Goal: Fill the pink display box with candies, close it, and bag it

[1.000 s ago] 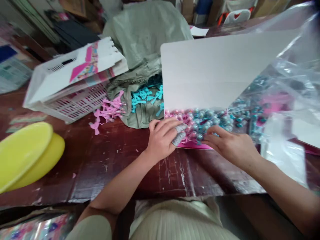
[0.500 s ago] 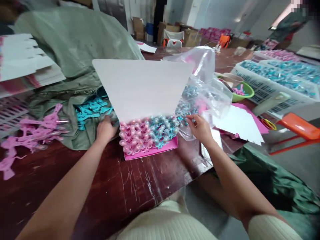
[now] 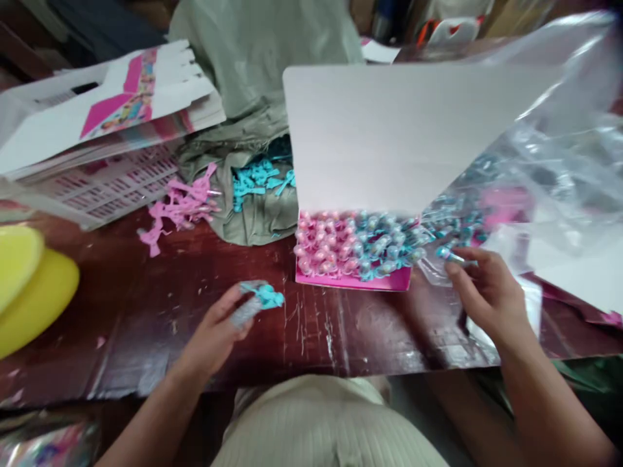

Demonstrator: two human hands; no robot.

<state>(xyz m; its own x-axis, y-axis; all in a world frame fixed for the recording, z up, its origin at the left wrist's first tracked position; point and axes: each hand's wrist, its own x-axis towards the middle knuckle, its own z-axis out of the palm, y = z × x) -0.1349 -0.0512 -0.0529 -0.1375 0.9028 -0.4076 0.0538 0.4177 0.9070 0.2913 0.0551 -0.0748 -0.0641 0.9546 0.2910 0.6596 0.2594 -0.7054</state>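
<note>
My left hand (image 3: pixel 214 337), over the front of the table, grips a turquoise plastic toy piece (image 3: pixel 268 296) with a clear part; blur hides its exact kind. On the right, my right hand (image 3: pixel 491 301) pinches a small clear tube with a turquoise end (image 3: pixel 450 255). Between the hands stands a pink box (image 3: pixel 353 284) with its white lid (image 3: pixel 379 136) raised. Pink pieces with clear rounded tops (image 3: pixel 326 243) fill its left half, and turquoise ones (image 3: pixel 387 243) fill the right. More turquoise pieces (image 3: pixel 452 217) lie in a clear plastic bag (image 3: pixel 569 149) beside my right hand.
A green cloth sack (image 3: pixel 243 227) with turquoise pieces (image 3: pixel 256 175) lies behind left, next to loose pink pieces (image 3: pixel 187 201). Printed cardboard sheets (image 3: pixel 111 110) rest on a white basket (image 3: pixel 117 188). A yellow bowl (image 3: pixel 53 292) is at far left. White card (image 3: pixel 579 266) lies right.
My left hand has come from beside the sack to the table front, now holding a turquoise piece. My right hand has drawn back slightly with a small tube. The view has turned left.
</note>
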